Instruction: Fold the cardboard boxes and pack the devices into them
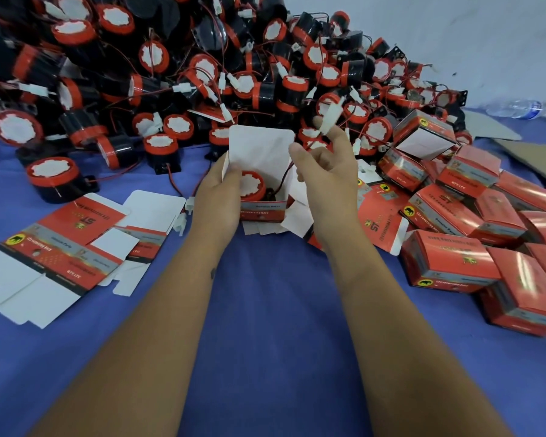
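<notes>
An open red cardboard box stands at the centre of the blue cloth, its white lid flap raised. Inside it sits a red-and-black device. My left hand grips the box's left wall. My right hand is just right of the box and pinches the device's white connector above it, the red-black wire running down into the box.
A big heap of loose red-and-black devices fills the back. Flat unfolded boxes lie at left. Several closed packed boxes are piled at right. A plastic bottle and brown cardboard lie far right.
</notes>
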The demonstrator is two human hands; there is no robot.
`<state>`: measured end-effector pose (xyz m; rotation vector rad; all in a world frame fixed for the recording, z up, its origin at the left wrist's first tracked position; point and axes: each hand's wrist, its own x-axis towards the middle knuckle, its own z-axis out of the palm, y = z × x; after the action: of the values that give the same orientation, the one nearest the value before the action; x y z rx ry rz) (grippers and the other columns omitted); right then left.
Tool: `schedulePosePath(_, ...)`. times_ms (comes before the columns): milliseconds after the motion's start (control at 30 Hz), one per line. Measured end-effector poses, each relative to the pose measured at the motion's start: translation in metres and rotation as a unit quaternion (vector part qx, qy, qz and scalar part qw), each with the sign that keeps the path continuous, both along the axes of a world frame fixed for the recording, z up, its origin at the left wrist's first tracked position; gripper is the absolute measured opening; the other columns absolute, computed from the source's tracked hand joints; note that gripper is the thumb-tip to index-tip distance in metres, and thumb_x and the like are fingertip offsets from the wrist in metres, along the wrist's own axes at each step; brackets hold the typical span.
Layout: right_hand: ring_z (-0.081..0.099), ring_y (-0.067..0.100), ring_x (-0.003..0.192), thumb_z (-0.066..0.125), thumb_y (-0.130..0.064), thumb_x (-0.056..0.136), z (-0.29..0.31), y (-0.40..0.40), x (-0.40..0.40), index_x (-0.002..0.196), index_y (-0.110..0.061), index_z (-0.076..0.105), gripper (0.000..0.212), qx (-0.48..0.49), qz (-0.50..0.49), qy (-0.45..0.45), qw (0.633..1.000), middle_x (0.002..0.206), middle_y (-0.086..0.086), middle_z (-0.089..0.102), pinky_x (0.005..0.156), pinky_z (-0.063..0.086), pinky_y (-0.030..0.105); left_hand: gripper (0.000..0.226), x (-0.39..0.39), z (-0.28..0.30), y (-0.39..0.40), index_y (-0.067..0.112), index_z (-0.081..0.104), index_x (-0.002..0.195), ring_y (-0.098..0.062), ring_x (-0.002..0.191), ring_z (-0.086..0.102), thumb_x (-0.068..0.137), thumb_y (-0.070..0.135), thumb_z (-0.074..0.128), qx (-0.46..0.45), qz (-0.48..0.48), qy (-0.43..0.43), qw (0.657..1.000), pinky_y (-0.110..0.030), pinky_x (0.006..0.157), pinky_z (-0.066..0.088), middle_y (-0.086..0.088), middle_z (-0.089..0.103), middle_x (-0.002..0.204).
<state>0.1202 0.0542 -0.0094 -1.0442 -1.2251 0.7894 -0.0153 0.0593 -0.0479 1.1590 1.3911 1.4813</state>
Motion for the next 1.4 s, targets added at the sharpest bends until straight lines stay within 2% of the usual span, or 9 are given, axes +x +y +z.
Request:
schedulePosePath(167,0.050,0.010,0.055,0.058,-0.002,0.082,0.014,-0.008,-0.004,0.084,-0.014,0.070,0.017,-0.008,0.023,0.060,0.998,0.058,-0.002,0.057,0.059,0.044,0.017,0.021,-0.003,0.002,-0.004,0.046,0.063,0.103,0.006,0.088,0.066,0.092,0.028,0.061,0.014,-0.018,0.000,1.000,-0.011,0.066,0.050,0.026,0.071,0.094)
schedulePosePath(267,0.058,0.018,0.067,0.055,-0.021,0.074,0.024,-0.004,-0.002,0.065,-0.016,0.068,0.017,-0.069,0.064,0.078,0.993,0.067,0.005,0.067,0.075,0.045,0.027,0.031,-0.003,0.003,-0.004,0.036,0.061,0.115,0.004,0.092,0.065,0.088,0.025,0.069,0.013,-0.038,0.035,0.999,-0.011,0.067,0.049,0.020,0.070,0.102)
schedulePosePath(333,0.062,0.013,0.077,0.050,-0.028,0.094,0.019,-0.002,-0.002,0.067,-0.018,0.071,0.035,-0.057,0.036,0.039,0.997,0.069,0.003,0.072,0.080,0.043,0.027,0.039,-0.002,0.003,-0.004,0.030,0.059,0.126,-0.004,0.102,0.065,0.088,0.026,0.070,0.011,-0.043,0.049,0.998,-0.020,0.078,0.052,0.013,0.069,0.113)
schedulePosePath(500,0.067,0.006,0.089,0.066,-0.011,0.090,0.001,-0.007,-0.012,0.081,-0.024,0.071,0.017,0.024,0.017,-0.049,0.998,0.084,-0.004,0.074,0.085,0.052,0.022,0.051,-0.003,0.004,-0.008,0.031,0.058,0.131,-0.006,0.108,0.064,0.082,0.035,0.073,0.031,-0.015,0.058,0.998,-0.031,0.090,0.054,0.013,0.068,0.117)
schedulePosePath(700,0.052,0.010,0.117,0.067,-0.019,0.091,-0.011,0.000,-0.017,0.109,-0.029,0.068,0.020,0.042,-0.069,-0.163,0.983,0.096,-0.010,0.071,0.106,0.036,0.036,0.043,0.000,0.004,-0.008,0.027,0.058,0.128,-0.006,0.107,0.064,0.088,0.017,0.069,0.033,-0.034,0.055,0.997,-0.031,0.092,0.055,0.010,0.068,0.117)
schedulePosePath(767,0.050,0.011,0.113,0.066,-0.017,0.092,-0.014,0.003,-0.015,0.110,-0.026,0.068,0.020,0.070,-0.098,-0.199,0.973,0.095,-0.010,0.070,0.106,0.034,0.038,0.041,0.001,0.004,-0.008,0.028,0.058,0.125,-0.005,0.104,0.064,0.089,0.010,0.067,0.036,-0.046,0.034,0.998,-0.025,0.086,0.053,0.009,0.068,0.114)
schedulePosePath(900,0.050,0.012,0.110,0.063,-0.020,0.094,-0.020,0.008,-0.014,0.108,-0.025,0.066,0.015,0.108,-0.146,-0.294,0.938,0.098,-0.011,0.069,0.096,0.017,0.006,0.044,0.000,0.003,-0.006,0.026,0.060,0.126,-0.010,0.105,0.066,0.089,0.004,0.065,0.038,-0.055,0.012,0.998,-0.026,0.087,0.054,0.004,0.070,0.115)
schedulePosePath(1267,0.051,0.020,0.108,0.064,-0.020,0.091,-0.024,0.014,-0.020,0.108,-0.027,0.063,0.018,0.097,-0.185,-0.295,0.932,0.098,-0.007,0.066,0.089,0.014,0.001,0.043,-0.004,0.002,-0.006,0.030,0.058,0.128,-0.009,0.107,0.066,0.092,0.007,0.064,0.046,-0.107,0.041,0.992,-0.031,0.092,0.055,0.008,0.070,0.114)
schedulePosePath(1400,0.052,0.022,0.102,0.061,-0.015,0.090,-0.025,0.012,-0.020,0.106,-0.019,0.065,0.017,0.119,-0.173,-0.366,0.907,0.094,-0.001,0.064,0.093,0.024,0.020,0.047,0.000,0.002,-0.007,0.025,0.052,0.136,-0.005,0.108,0.063,0.093,0.009,0.064,0.047,-0.090,0.040,0.994,-0.026,0.093,0.054,0.008,0.067,0.119)
